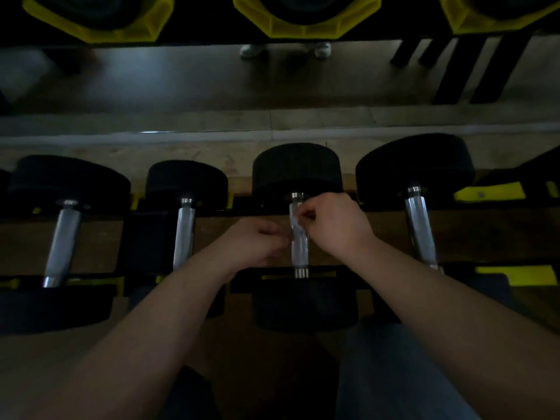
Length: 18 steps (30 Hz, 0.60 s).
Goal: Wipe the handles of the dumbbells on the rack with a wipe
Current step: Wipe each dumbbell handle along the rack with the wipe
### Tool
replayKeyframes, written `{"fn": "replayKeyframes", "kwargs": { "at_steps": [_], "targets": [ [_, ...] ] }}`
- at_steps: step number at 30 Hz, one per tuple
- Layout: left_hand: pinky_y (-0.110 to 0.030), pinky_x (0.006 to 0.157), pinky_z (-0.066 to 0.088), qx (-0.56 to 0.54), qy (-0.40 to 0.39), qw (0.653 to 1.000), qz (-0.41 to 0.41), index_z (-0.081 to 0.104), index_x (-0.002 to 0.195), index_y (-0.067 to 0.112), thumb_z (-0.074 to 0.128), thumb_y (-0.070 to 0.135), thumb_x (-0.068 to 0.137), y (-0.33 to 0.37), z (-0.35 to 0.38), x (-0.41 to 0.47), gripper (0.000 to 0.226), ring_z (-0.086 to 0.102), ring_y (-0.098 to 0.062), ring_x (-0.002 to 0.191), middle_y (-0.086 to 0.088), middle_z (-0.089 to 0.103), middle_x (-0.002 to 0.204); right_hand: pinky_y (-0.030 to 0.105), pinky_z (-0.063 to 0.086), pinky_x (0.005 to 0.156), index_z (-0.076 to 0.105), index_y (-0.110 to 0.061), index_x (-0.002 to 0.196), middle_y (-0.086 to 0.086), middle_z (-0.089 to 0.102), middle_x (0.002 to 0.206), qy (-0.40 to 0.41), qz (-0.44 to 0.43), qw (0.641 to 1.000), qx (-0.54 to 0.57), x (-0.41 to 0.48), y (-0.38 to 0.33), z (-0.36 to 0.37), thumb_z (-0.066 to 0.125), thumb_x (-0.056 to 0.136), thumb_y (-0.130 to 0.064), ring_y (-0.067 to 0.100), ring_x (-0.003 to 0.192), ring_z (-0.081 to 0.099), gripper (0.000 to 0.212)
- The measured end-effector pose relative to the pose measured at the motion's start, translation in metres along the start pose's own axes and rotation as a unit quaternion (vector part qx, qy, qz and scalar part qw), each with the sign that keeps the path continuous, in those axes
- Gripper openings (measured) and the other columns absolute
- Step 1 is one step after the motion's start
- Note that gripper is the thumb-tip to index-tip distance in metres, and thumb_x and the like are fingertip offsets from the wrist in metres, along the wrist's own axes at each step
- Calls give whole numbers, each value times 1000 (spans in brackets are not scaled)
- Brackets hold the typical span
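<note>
Several black dumbbells with chrome handles lie side by side on the rack. A pale wipe (296, 228) is draped along the handle (300, 256) of the third dumbbell (298, 174) from the left. My left hand (257, 242) pinches the wipe's left edge at mid-handle. My right hand (336, 222) pinches the wipe near the handle's far end, fingers curled. The neighbouring handles, one to the left (184, 234) and one to the right (421, 228), are bare.
Yellow and black rack brackets (491, 190) show at the right. An upper shelf holds yellow-edged weights (306, 16). A mirror strip behind reflects a pair of white shoes (285, 50). The scene is dim.
</note>
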State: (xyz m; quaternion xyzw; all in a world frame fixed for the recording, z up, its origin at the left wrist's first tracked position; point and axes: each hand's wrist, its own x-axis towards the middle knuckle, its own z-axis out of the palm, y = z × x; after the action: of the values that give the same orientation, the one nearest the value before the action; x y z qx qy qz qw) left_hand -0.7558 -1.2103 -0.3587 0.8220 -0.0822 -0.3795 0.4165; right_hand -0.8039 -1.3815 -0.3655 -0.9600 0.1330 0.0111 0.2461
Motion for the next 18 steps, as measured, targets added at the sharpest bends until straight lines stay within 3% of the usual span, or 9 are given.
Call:
{"fn": "replayKeyframes", "kwargs": {
  "at_steps": [3,5,9,11,15,18],
  "targets": [
    [-37,93,56,32,-44,998,16,62,115,32,66,27,94,1,-15,8,22,69,-8,100,4,71,108,37,61,76,74,-39,107,-9,73,102,18,53,998,-7,-5,-12,4,59,94,-25,13,87,68,24],
    [-35,92,56,46,-82,995,25,62,126,27,65,22,94,2,-17,14,33,69,-9,101,3,71,109,38,61,77,73,-41,109,-8,72,103,28,88,996,-9,-8,-17,5,59,95,-26,14,88,67,25],
    [-31,89,56,26,-118,991,49,62,129,21,65,7,92,-5,-18,24,40,66,-11,107,4,70,115,34,58,74,72,-41,113,-4,69,102,46,129,990,-19,-13,-31,9,57,97,-25,18,88,65,27],
    [-32,89,57,0,-113,991,72,67,123,21,64,6,92,-11,-16,25,35,67,-10,105,8,72,107,32,55,69,73,-40,113,-2,68,99,55,140,988,-40,-13,-36,11,56,97,-24,20,86,65,28],
    [-41,95,55,-7,-78,989,125,66,76,42,62,4,93,-21,-7,22,42,68,-7,93,24,71,74,32,53,67,75,-34,106,0,66,94,56,174,980,-78,-11,-42,13,55,93,-25,23,82,63,25],
    [-41,95,56,-45,-66,989,128,61,80,45,60,4,94,-28,1,25,44,68,-8,98,19,70,84,36,58,73,76,-34,102,0,67,94,56,181,980,-58,-11,-41,13,56,91,-29,23,83,65,23]
  ]
}}
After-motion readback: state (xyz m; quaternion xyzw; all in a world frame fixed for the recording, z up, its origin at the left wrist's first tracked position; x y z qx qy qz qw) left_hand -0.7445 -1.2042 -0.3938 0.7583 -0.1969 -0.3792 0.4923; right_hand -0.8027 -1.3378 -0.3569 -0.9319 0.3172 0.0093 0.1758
